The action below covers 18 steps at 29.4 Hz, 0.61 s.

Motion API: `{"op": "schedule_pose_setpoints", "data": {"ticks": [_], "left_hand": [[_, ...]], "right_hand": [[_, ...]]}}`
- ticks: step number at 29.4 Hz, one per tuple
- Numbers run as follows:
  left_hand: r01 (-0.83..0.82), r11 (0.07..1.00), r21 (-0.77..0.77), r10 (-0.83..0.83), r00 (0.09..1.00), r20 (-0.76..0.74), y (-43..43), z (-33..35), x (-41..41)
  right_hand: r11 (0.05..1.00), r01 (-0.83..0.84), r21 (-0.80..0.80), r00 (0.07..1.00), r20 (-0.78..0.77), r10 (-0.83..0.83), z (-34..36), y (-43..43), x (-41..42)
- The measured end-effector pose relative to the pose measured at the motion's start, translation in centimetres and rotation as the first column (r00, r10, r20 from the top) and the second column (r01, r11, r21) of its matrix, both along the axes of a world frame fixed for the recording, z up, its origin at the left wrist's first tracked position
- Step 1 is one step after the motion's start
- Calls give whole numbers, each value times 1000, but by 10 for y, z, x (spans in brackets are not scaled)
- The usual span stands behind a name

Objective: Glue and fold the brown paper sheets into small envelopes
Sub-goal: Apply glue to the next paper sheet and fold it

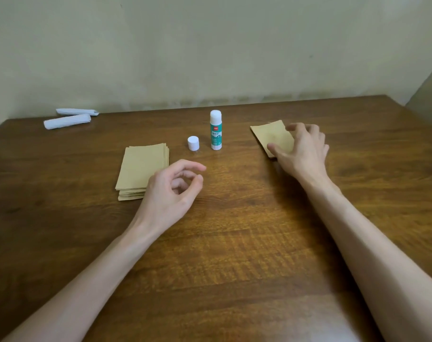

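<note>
A stack of brown paper sheets (142, 166) lies on the wooden table (234, 243), left of centre. My left hand (171, 191) hovers just right of the stack, fingers loosely curled and holding nothing. A folded brown envelope (271, 137) lies at the right. My right hand (303, 149) is spread over the envelope's right side, fingers bent, the thumb at its near edge; whether it touches the paper is unclear. An uncapped glue stick (215, 130) stands upright between the two, with its white cap (193, 143) beside it on the left.
Two white rolled paper pieces (68, 118) lie at the table's far left corner by the wall. The table's far edge meets a pale wall; its right edge falls off at the upper right.
</note>
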<state>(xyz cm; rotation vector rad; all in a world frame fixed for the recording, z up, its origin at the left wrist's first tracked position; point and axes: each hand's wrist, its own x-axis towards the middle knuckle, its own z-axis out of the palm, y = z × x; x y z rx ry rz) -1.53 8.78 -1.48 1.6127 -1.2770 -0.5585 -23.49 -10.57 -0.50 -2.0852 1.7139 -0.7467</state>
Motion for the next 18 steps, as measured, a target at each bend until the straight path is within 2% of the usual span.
{"op": "schedule_pose_setpoints", "data": {"ticks": [3,8,13,18], "left_hand": [[-19,1000,-21,19,1000,-5,1,1,0],[-59,997,-53,59,998,0,5,6,5],[-121,987,-103,121,993,-2,6,8,12],[-329,915,-233,354,932,77,3,9,36]], "right_hand": [[998,-28,-59,999,-26,26,1,4,1],[978,-112,-178,991,56,124,7,24,19],[937,-349,-27,934,77,350,11,51,48],[849,-528,35,847,101,522,2,71,90]]}}
